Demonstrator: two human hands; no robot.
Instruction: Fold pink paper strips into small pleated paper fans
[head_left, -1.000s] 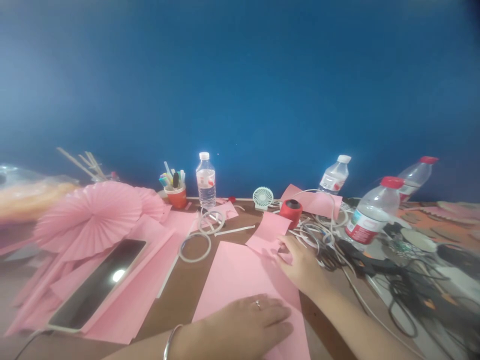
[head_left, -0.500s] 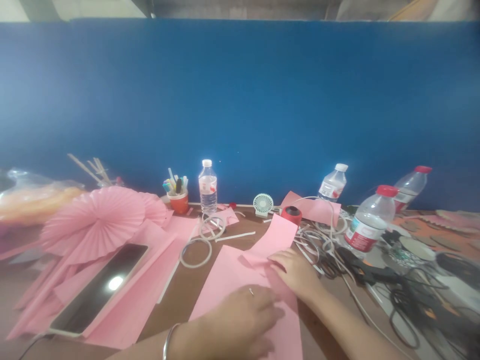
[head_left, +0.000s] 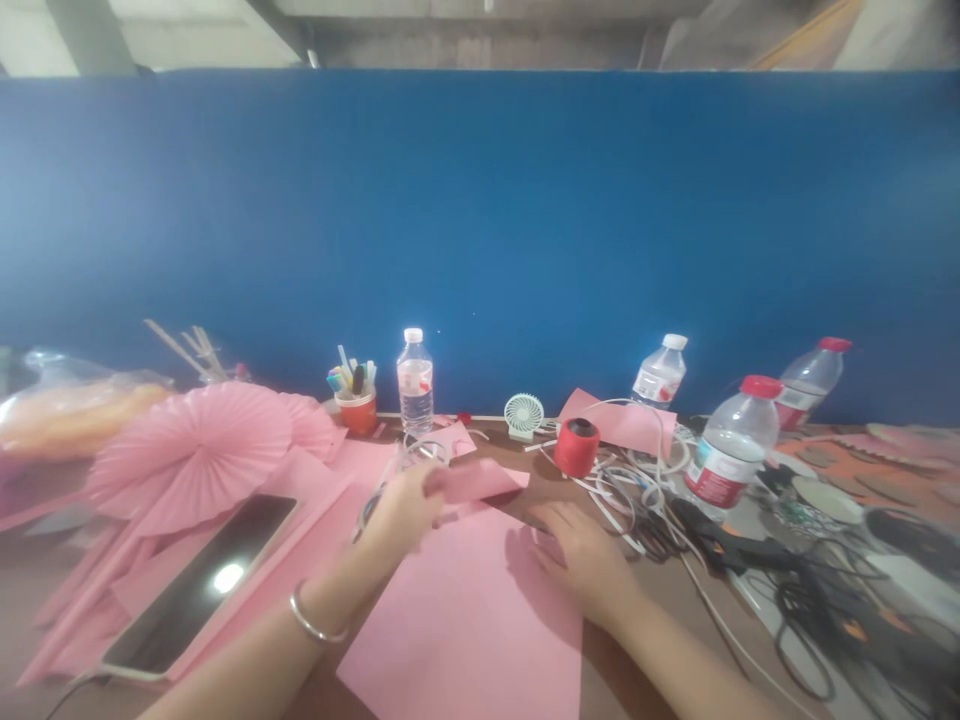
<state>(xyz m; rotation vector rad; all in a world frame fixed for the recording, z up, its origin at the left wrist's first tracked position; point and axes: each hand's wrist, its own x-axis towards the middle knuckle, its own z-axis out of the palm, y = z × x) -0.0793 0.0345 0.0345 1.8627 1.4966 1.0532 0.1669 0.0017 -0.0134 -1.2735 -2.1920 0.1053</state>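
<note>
My left hand (head_left: pixel 405 510), with a silver bangle on its wrist, is closed at the far edge of a large pink paper sheet (head_left: pixel 480 620). Its fingers pinch a smaller piece of pink paper (head_left: pixel 487 480), which is tilted just above the tabletop. The fingertips are blurred. My right hand (head_left: pixel 585 560) rests on the sheet's right edge, fingers stretched out and slightly bent. A shadow falls on the paper beside them.
Left are a phone (head_left: pixel 202 580), folded pink paper fans (head_left: pixel 195 455) and a pen cup (head_left: pixel 356 412). A water bottle (head_left: pixel 415 385), small fan (head_left: pixel 523 414) and red cylinder (head_left: pixel 576 450) stand behind. Cables (head_left: pixel 637 500) and a red-capped bottle (head_left: pixel 731 445) lie right.
My left hand has moved from the near part of the large sheet to its far left, bringing the smaller paper leftward. My right hand has stayed near the right edge. The view has tilted up slightly.
</note>
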